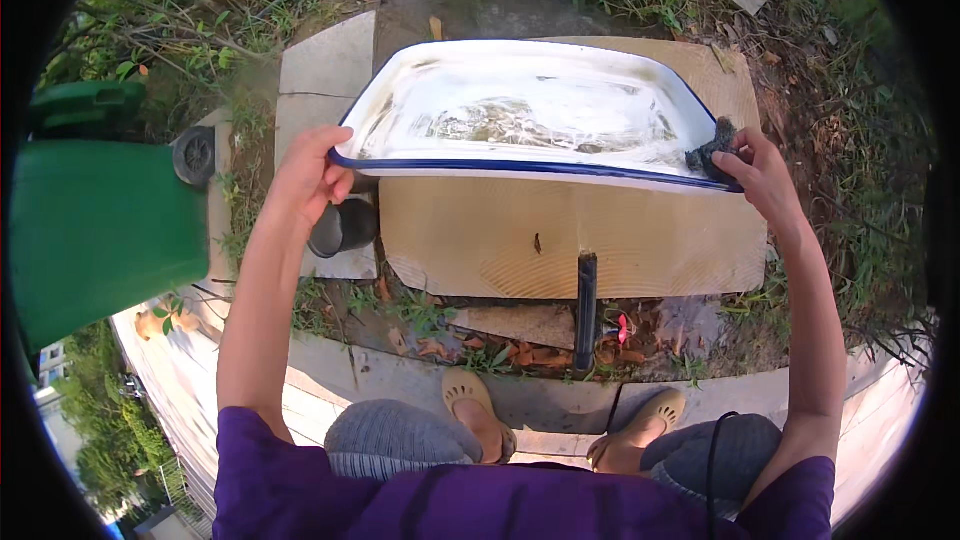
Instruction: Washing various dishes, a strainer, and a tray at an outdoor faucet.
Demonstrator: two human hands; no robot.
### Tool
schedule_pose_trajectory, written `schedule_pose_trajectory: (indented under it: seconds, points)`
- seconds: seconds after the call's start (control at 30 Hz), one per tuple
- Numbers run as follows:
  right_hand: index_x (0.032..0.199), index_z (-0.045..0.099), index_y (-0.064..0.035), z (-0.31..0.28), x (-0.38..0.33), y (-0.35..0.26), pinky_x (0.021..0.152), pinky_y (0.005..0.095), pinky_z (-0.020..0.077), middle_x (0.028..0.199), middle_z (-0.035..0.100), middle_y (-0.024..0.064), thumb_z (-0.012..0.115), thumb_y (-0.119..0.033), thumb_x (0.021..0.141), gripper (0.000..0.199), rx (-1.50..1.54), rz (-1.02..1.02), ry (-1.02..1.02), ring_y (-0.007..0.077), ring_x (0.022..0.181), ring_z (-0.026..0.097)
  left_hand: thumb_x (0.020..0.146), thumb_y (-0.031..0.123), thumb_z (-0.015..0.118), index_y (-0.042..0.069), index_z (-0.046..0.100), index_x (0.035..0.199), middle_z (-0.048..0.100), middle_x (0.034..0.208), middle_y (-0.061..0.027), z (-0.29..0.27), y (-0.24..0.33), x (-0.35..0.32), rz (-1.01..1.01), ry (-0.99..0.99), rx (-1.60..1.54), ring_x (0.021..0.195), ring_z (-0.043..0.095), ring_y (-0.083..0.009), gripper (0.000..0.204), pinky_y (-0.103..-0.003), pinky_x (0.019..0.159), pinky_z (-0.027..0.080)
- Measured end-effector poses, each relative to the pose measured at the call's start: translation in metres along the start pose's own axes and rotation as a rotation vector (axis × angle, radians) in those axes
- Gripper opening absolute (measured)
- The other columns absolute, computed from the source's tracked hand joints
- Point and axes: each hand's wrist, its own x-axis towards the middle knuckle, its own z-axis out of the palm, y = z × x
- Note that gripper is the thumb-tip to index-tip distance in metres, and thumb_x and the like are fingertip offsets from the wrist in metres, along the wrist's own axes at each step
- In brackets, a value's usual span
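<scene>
Green bin (105, 220) at 9 o'clock. Our left hand (305, 175) is clamped on the near-left rim of the white enamel tray (530, 105), 12 o'clock, tilted over the wooden board (560, 235). Our right hand (760, 175) presses a dark scrubber (712, 148) onto its right corner, 2 o'clock.

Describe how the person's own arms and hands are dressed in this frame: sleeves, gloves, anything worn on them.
Both forearms are bare from the elbow down. The left hand and right hand wear no gloves, and no watch, ring or bracelet shows. Short purple sleeves cover the upper arms, part of a purple top. A thin black cable runs down by the right arm.
</scene>
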Motion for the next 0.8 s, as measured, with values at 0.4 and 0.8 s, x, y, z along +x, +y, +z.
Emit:
schedule_pose_trajectory:
  seconds: [0.4, 0.8]
  points:
    - [0.098, 0.047, -0.0019, 0.065, -0.017, 0.105, 0.070, 0.0367, 0.0438, 0.087, 0.055, 0.0180, 0.065, -0.013, 0.081, 0.028, -0.196, -0.177, 0.088, 0.0309, 0.076, 0.054, 0.089, 0.022, 0.054, 0.003, 0.045, 0.085, 0.054, 0.062, -0.0069, 0.042, -0.206, -0.005, -0.154, -0.047, 0.172, 0.042, 0.052, -0.0145, 0.021, -0.025, 0.036, 0.040]
    - [0.103, 0.057, -0.0146, 0.206, -0.019, 0.019, 0.067, 0.0406, 0.0511, 0.099, 0.051, 0.0104, 0.063, -0.016, 0.081, 0.023, -0.303, -0.705, -0.441, 0.0298, 0.076, 0.060, 0.094, 0.028, 0.041, 0.004, 0.040, 0.097, 0.057, 0.081, -0.0248, 0.079, -0.227, 0.027, 0.239, 0.399, 0.852, 0.077, 0.054, -0.0460, 0.024, -0.055, 0.065, 0.039]
